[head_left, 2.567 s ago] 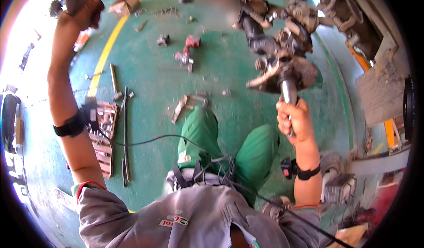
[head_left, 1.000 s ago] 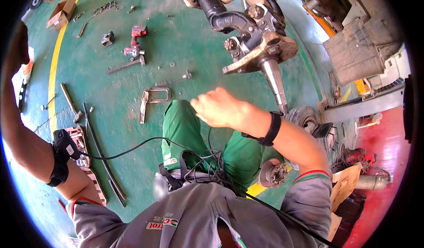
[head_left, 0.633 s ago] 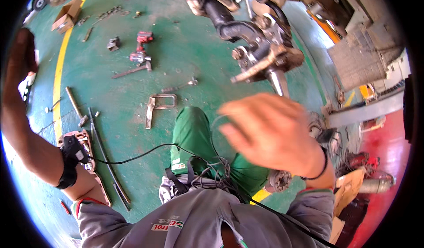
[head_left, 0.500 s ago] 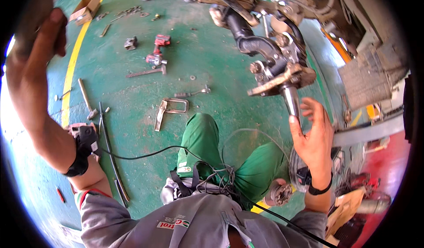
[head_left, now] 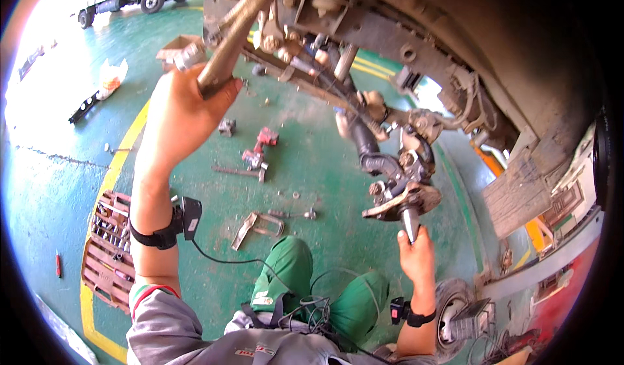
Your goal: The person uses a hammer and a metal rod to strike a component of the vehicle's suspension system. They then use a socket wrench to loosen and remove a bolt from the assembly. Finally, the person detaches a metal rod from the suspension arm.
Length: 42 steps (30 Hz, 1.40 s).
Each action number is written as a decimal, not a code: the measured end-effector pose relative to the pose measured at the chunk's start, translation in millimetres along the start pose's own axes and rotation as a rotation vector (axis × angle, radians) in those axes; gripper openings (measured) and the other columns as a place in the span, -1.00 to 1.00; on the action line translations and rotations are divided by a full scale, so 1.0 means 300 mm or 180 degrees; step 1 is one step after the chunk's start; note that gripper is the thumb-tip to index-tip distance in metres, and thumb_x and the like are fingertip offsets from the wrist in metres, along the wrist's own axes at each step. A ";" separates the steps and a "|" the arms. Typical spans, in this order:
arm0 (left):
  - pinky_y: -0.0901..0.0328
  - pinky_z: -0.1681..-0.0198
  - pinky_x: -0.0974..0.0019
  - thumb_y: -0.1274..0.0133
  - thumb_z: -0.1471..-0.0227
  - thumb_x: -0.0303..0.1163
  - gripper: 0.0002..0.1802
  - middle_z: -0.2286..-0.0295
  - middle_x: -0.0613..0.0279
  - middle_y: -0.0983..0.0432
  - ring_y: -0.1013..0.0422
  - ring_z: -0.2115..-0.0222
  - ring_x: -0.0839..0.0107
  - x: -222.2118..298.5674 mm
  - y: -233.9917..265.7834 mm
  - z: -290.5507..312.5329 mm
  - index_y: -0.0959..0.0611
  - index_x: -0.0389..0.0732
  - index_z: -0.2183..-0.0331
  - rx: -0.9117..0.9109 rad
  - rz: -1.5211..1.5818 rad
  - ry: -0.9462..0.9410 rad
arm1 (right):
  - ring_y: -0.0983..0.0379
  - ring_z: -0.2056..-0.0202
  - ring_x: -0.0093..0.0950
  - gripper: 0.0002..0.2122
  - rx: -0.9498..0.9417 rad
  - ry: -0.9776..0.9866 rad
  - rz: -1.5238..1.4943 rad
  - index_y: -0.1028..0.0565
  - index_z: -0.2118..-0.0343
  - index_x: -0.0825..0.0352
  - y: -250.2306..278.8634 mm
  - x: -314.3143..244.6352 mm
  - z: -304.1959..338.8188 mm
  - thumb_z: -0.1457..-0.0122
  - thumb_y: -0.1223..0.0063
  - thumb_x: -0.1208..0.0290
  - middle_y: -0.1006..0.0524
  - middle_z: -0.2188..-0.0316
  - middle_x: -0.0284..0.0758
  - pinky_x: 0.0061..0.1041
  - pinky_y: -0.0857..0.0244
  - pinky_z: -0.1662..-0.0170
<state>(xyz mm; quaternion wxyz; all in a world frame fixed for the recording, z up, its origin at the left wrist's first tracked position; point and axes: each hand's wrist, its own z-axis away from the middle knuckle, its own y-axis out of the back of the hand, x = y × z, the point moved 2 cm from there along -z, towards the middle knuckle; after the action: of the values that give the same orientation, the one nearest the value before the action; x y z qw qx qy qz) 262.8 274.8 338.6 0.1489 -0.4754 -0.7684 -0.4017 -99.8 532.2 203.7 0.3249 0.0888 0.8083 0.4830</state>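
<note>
My left hand (head_left: 185, 121) is raised at the upper left, closed around the lower end of a long brown metal rod (head_left: 244, 30). The rod slants up to the right in front of the vehicle's underside. On the right, my right hand (head_left: 417, 258) is closed round the tip of a shiny tapered wheel spindle (head_left: 409, 221). The spindle points down toward me from a rusty flange (head_left: 403, 202). Behind that flange sits a black steering knuckle (head_left: 383, 165), joined to the axle. A blurred silver cylindrical part (head_left: 190, 55) shows beside my left hand; what bears it is hidden.
On the green floor lie a red impact wrench (head_left: 262, 145), a hammer (head_left: 244, 171), a C-shaped clamp (head_left: 268, 223) and a ratchet (head_left: 296, 214). A socket case (head_left: 107, 261) lies at left, a cardboard box (head_left: 175, 45) farther off. A tyre (head_left: 458, 293) is near my right arm.
My left hand has swung from the far left toward the middle with the rod. My right fingers, spread beside the spindle before, have closed on its tip. The view has tilted up, showing more vehicle underside.
</note>
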 end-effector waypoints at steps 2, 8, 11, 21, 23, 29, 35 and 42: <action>-0.25 0.51 0.19 -0.22 -0.05 -0.25 -0.68 0.71 0.10 -0.32 -0.21 0.65 0.44 0.012 0.001 0.005 -0.59 -0.36 0.41 -0.0011 0.0073 -0.0028 | -0.49 0.35 0.16 -0.68 0.0023 0.0066 0.0047 -0.37 0.26 0.48 -0.007 0.022 0.001 -0.18 -0.12 0.26 -0.53 0.46 0.15 -0.02 -0.34 0.35; -0.26 0.49 0.15 -0.22 -0.04 -0.21 -0.64 0.70 0.00 -0.36 -0.25 0.67 0.29 0.028 0.004 0.008 -0.57 -0.36 0.44 0.0002 -0.0075 -0.0031 | -0.51 0.35 0.13 -0.67 0.0030 -0.0060 0.0102 -0.36 0.28 0.49 0.007 0.003 0.019 -0.17 -0.13 0.27 -0.54 0.46 0.14 -0.03 -0.37 0.32; -0.26 0.49 0.15 -0.21 -0.03 -0.23 -0.66 0.69 0.00 -0.37 -0.25 0.66 0.31 0.032 0.006 0.012 -0.57 -0.37 0.43 0.0070 -0.0010 -0.0122 | -0.52 0.35 0.12 -0.68 0.0031 0.0037 0.0119 -0.36 0.26 0.49 -0.003 0.006 0.014 -0.18 -0.13 0.28 -0.54 0.46 0.12 -0.02 -0.38 0.32; -0.33 0.44 0.08 -0.22 0.00 -0.22 -0.70 0.63 -0.11 -0.50 -0.47 0.57 -0.06 0.008 -0.002 0.000 -0.66 -0.29 0.35 0.0089 -0.0102 -0.0059 | -0.52 0.39 0.11 -0.63 0.0034 -0.0065 0.0251 -0.34 0.23 0.49 0.000 0.006 0.013 -0.18 -0.12 0.23 -0.54 0.51 0.12 -0.02 -0.39 0.37; -0.30 0.46 0.11 -0.22 -0.01 -0.23 -0.69 0.66 -0.06 -0.44 -0.38 0.61 0.09 0.020 -0.006 0.003 -0.62 -0.32 0.39 0.0156 -0.0066 -0.0102 | -0.52 0.39 0.11 -0.64 0.0136 0.0030 0.0314 -0.34 0.23 0.49 -0.001 0.001 0.018 -0.18 -0.13 0.24 -0.54 0.50 0.12 -0.02 -0.39 0.36; -0.34 0.44 0.06 -0.23 0.01 -0.20 -0.69 0.61 -0.14 -0.50 -0.48 0.53 -0.11 0.031 0.007 0.005 -0.67 -0.28 0.36 0.0118 -0.0138 -0.0143 | -0.52 0.36 0.11 -0.64 0.0054 -0.0048 0.0129 -0.34 0.21 0.48 -0.004 0.007 0.021 -0.18 -0.12 0.25 -0.55 0.45 0.13 -0.03 -0.39 0.34; -0.34 0.46 0.06 -0.23 0.02 -0.20 -0.69 0.64 -0.14 -0.48 -0.47 0.56 -0.11 0.015 -0.001 0.007 -0.66 -0.29 0.43 0.0144 -0.0163 -0.0167 | -0.51 0.33 0.12 -0.65 0.0118 -0.0068 0.0198 -0.35 0.21 0.48 -0.005 0.005 0.028 -0.18 -0.13 0.25 -0.54 0.42 0.14 -0.01 -0.37 0.32; -0.24 0.50 0.13 -0.21 -0.04 -0.24 -0.65 0.70 0.03 -0.31 -0.15 0.65 0.34 0.002 -0.004 -0.001 -0.56 -0.38 0.44 0.0097 -0.0051 -0.0177 | -0.49 0.36 0.16 -0.67 0.0201 0.0017 0.0170 -0.35 0.26 0.47 -0.016 0.007 0.016 -0.19 -0.13 0.25 -0.53 0.45 0.14 0.00 -0.34 0.36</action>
<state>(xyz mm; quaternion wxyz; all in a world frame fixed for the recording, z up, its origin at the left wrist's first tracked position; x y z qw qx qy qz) 261.3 274.7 338.6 0.1315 -0.4780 -0.7820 -0.3778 -97.7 534.2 197.2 0.3068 0.1193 0.8213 0.4660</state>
